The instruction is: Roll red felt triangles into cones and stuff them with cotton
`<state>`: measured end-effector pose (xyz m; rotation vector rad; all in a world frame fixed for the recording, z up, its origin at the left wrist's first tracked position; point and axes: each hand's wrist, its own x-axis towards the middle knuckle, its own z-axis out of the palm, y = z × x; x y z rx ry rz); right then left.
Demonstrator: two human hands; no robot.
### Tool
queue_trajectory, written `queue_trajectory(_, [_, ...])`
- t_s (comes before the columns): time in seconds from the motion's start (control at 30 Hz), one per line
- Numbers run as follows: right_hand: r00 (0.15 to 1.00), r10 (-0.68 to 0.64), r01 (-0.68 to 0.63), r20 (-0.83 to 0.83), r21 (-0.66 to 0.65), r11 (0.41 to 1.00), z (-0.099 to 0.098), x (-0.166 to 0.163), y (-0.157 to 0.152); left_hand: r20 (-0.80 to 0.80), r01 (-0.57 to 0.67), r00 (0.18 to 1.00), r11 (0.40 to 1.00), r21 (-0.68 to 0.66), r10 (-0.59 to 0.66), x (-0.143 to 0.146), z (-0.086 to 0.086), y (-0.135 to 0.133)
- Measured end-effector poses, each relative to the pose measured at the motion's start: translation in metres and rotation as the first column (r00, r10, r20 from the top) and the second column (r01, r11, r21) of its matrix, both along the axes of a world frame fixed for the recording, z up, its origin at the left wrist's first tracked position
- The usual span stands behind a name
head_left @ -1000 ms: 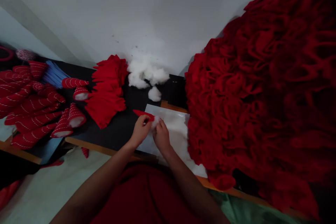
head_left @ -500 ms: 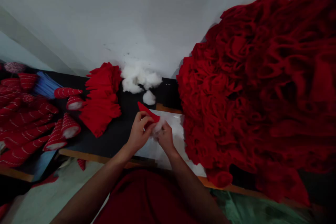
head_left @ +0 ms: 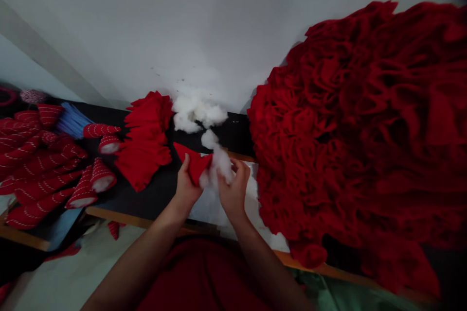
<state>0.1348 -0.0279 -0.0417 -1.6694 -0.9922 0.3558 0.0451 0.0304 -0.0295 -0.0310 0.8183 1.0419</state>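
Hands at work, mid-frame: my left hand (head_left: 187, 187) is gripping a red felt cone (head_left: 193, 164) between thumb and fingers, while my right hand (head_left: 233, 192) is closing on a tuft of white cotton stuffing (head_left: 220, 165) that is touching the cone's wide end. Under them, a white sheet (head_left: 211, 214) is lying on a black tabletop (head_left: 149, 199) with a wooden edge (head_left: 120, 215). A huge mass of red felt ruffles (head_left: 346, 131) is looming at right, hiding the table behind it. Farther on, a stack of red felt pieces (head_left: 144, 141) and a cotton heap (head_left: 193, 112) are sitting against a white wall (head_left: 164, 24). White-stitched red cones (head_left: 47, 165) are piling up at left, running out of frame, and a blue bundle (head_left: 72, 121) is partly hidden behind them.
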Motion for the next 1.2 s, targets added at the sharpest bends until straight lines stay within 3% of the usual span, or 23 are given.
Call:
queue_trajectory(0.1, [0.971, 0.026, -0.045, 0.239, 0.074, 0.996, -0.001, -0.002, 0.0, 0.031, 0.003, 1.0, 1.0, 0.013, -0.003, 0.003, 0.001, 0.0])
queue_trajectory(0.23, [0.825, 0.199, -0.253, 0.529, 0.032, 0.967, -0.007, -0.02, -0.006, 0.055, 0.046, 0.997, 0.999, 0.025, -0.047, 0.004, 0.007, 0.0])
queue_trajectory(0.37, [0.71, 0.415, -0.438, 0.568, -0.105, 0.893, -0.008, -0.03, -0.015, 0.031, 0.147, 0.988, 0.98, 0.132, -0.153, -0.004, 0.009, 0.002])
queue_trajectory(0.47, [0.638, 0.519, -0.576, 0.569, -0.094, 0.812, -0.006, -0.02, -0.011, 0.026, 0.156, 0.986, 0.968, 0.195, -0.164, -0.005, 0.009, -0.001])
queue_trajectory(0.57, [0.695, 0.485, -0.526, 0.532, -0.085, 0.846, -0.003, -0.01, 0.0, -0.001, 0.166, 0.986, 0.964, 0.207, -0.17, -0.001, 0.009, -0.008])
queue_trajectory(0.67, [0.729, 0.453, -0.428, 0.513, -0.175, 0.887, -0.003, -0.011, 0.005, -0.013, 0.203, 0.979, 0.959, 0.195, -0.205, 0.002, 0.009, -0.01])
queue_trajectory(0.8, [0.632, 0.61, -0.5, 0.478, -0.35, 0.793, 0.0, -0.017, 0.001, -0.005, 0.272, 0.961, 0.945, 0.181, -0.276, -0.002, 0.002, -0.008])
queue_trajectory(0.87, [0.633, 0.647, -0.487, 0.424, -0.432, 0.759, 0.003, -0.018, 0.0, -0.036, 0.264, 0.964, 0.945, 0.193, -0.262, -0.005, -0.003, -0.009])
queue_trajectory(0.93, [0.631, 0.672, -0.478, 0.388, -0.488, 0.731, 0.007, -0.016, 0.0, -0.018, 0.325, 0.944, 0.923, 0.209, -0.328, -0.008, -0.007, -0.011])
queue_trajectory(1.07, [0.459, 0.774, -0.58, 0.436, -0.513, 0.633, 0.009, -0.014, 0.002, 0.034, 0.421, 0.891, 0.853, 0.307, -0.452, -0.017, -0.007, -0.014])
queue_trajectory(1.13, [0.448, 0.753, -0.556, 0.482, -0.509, 0.657, 0.006, -0.015, 0.003, -0.017, 0.434, 0.89, 0.835, 0.34, -0.455, -0.019, -0.003, -0.014])
queue_trajectory(1.2, [0.521, 0.675, -0.495, 0.522, -0.46, 0.737, 0.0, -0.019, 0.002, -0.102, 0.48, 0.874, 0.813, 0.331, -0.474, -0.019, 0.002, -0.014])
